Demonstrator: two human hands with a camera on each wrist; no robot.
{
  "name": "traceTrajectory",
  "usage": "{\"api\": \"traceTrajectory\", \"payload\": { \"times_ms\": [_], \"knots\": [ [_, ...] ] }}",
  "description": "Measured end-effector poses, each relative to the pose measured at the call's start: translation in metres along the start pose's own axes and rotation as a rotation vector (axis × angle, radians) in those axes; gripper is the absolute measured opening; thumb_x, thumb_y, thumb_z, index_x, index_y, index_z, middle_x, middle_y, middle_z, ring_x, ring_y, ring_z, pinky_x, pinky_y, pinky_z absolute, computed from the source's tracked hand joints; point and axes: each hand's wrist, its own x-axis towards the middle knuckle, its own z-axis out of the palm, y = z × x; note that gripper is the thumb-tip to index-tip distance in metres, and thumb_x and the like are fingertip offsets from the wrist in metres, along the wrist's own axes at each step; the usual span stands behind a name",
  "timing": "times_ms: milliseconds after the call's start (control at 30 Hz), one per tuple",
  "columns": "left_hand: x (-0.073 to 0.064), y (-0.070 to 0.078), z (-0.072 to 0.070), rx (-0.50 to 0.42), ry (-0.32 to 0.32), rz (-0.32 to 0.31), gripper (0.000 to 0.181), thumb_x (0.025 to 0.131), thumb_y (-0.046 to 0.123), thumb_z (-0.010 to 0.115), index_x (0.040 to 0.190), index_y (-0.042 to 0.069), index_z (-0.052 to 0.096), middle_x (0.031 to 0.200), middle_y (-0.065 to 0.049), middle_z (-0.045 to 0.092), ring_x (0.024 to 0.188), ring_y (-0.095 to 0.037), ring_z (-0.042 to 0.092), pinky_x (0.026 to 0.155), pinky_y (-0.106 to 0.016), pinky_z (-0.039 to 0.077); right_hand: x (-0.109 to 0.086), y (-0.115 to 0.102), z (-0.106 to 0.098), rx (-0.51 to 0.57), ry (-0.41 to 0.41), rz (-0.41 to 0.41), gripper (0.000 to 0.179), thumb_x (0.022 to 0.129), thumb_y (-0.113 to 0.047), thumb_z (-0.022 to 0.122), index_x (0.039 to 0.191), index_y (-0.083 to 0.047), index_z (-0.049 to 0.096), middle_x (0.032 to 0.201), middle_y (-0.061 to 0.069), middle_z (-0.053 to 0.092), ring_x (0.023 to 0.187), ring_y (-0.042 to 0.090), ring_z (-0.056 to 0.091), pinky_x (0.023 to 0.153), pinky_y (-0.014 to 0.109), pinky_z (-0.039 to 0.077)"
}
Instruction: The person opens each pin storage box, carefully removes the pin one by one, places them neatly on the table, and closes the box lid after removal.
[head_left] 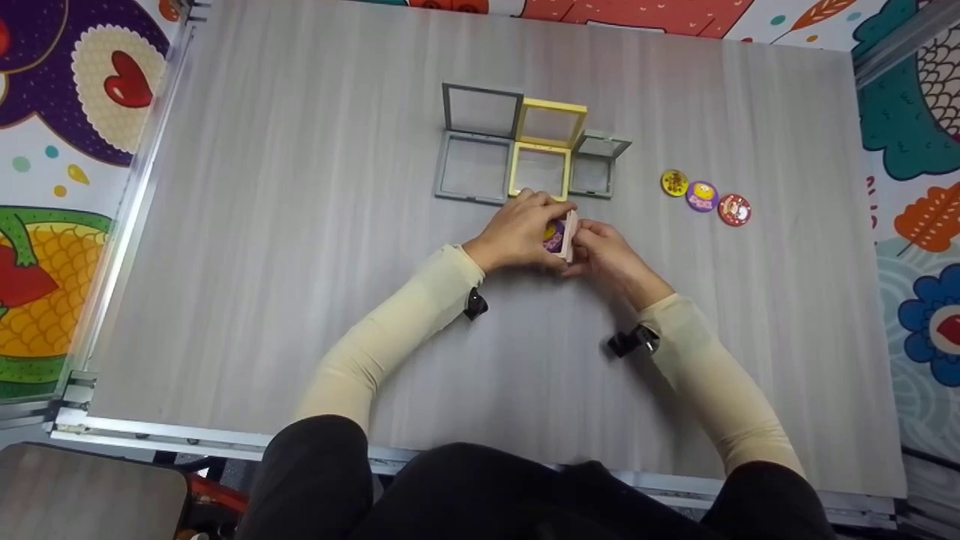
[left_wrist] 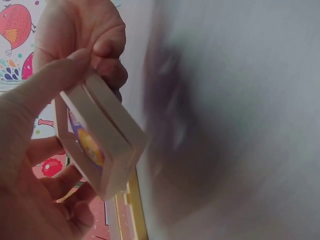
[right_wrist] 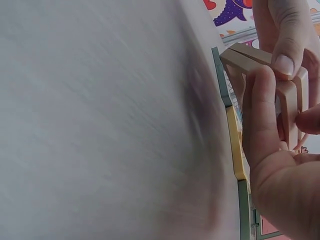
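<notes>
Both hands hold a small pale pink display frame [head_left: 570,236] above the table. In it shows a round purple badge with a yellow figure [left_wrist: 90,147]. My left hand [head_left: 517,231] grips the frame from the left, thumb on one edge and fingers around the opposite one. From the other side, my right hand [head_left: 611,255] pinches the frame [right_wrist: 289,107] with its fingers along the edge. In the left wrist view, a narrow gap runs between the frame's two halves. The frame's far face is partly hidden by the fingers.
Just beyond the hands stand three display frames with raised lids: grey [head_left: 469,199], yellow [head_left: 513,171] and green [head_left: 592,195]. To the right lie a yellow badge [head_left: 674,182], a purple badge [head_left: 702,196] and a red badge [head_left: 734,210] in a slanting row.
</notes>
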Motion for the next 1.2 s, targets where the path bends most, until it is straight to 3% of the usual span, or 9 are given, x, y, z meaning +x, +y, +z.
{"api": "traceTrajectory", "payload": {
  "times_ms": [233, 400, 733, 867, 1000, 1200],
  "knots": [
    [0.000, 0.000, 0.000, -0.033, -0.004, -0.018, 0.085, 0.067, 0.049, 0.079, 0.141, 0.021, 0.046, 0.132, -0.003, 0.055, 0.113, -0.022, 0.047, 0.099, -0.036, 0.039, -0.002, 0.001, -0.006, 0.040, 0.007, -0.005, 0.013, 0.098, -0.013, 0.039, 0.092, -0.010, 0.050, 0.076, -0.002, 0.066, 0.066, 0.013, 0.065, 0.060, 0.030, 0.057],
    [-0.001, 0.000, 0.001, -0.030, 0.005, -0.027, 0.087, 0.068, 0.049, 0.080, 0.141, 0.020, 0.046, 0.134, -0.003, 0.055, 0.114, -0.022, 0.047, 0.099, -0.036, 0.039, -0.001, 0.003, -0.009, 0.048, -0.011, -0.003, 0.013, 0.100, -0.020, 0.044, 0.094, -0.011, 0.052, 0.075, -0.003, 0.066, 0.065, 0.012, 0.066, 0.058, 0.027, 0.056],
    [0.001, 0.003, -0.003, -0.085, 0.006, -0.052, 0.091, 0.067, 0.047, 0.082, 0.143, 0.019, 0.043, 0.132, -0.003, 0.054, 0.116, -0.020, 0.045, 0.102, -0.033, 0.038, -0.002, 0.007, -0.020, 0.005, 0.017, 0.005, 0.013, 0.101, -0.018, 0.044, 0.094, -0.010, 0.051, 0.074, -0.005, 0.063, 0.060, 0.009, 0.061, 0.055, 0.024, 0.053],
    [0.002, 0.004, -0.005, -0.101, 0.006, -0.058, 0.092, 0.066, 0.048, 0.082, 0.144, 0.020, 0.042, 0.132, -0.001, 0.053, 0.118, -0.019, 0.045, 0.104, -0.032, 0.037, -0.001, 0.007, -0.022, -0.106, 0.048, 0.012, 0.014, 0.100, -0.018, 0.044, 0.098, -0.006, 0.052, 0.070, -0.006, 0.061, 0.058, 0.007, 0.058, 0.053, 0.022, 0.050],
    [0.001, 0.003, -0.005, -0.124, 0.030, -0.039, 0.090, 0.066, 0.047, 0.082, 0.143, 0.019, 0.043, 0.132, -0.002, 0.054, 0.118, -0.020, 0.046, 0.105, -0.033, 0.037, 0.000, 0.006, -0.023, -0.289, 0.124, 0.015, 0.019, 0.099, -0.018, 0.047, 0.101, 0.000, 0.054, 0.064, -0.007, 0.055, 0.054, 0.005, 0.052, 0.048, 0.020, 0.044],
    [0.001, 0.003, -0.008, -0.249, 0.068, -0.027, 0.091, 0.064, 0.042, 0.085, 0.141, 0.016, 0.045, 0.136, -0.003, 0.053, 0.123, -0.021, 0.046, 0.108, -0.033, 0.036, 0.002, 0.003, -0.022, -0.444, 0.189, 0.012, 0.025, 0.098, -0.016, 0.050, 0.105, 0.007, 0.057, 0.070, -0.004, 0.052, 0.056, 0.006, 0.048, 0.049, 0.019, 0.041]
  ]
}}
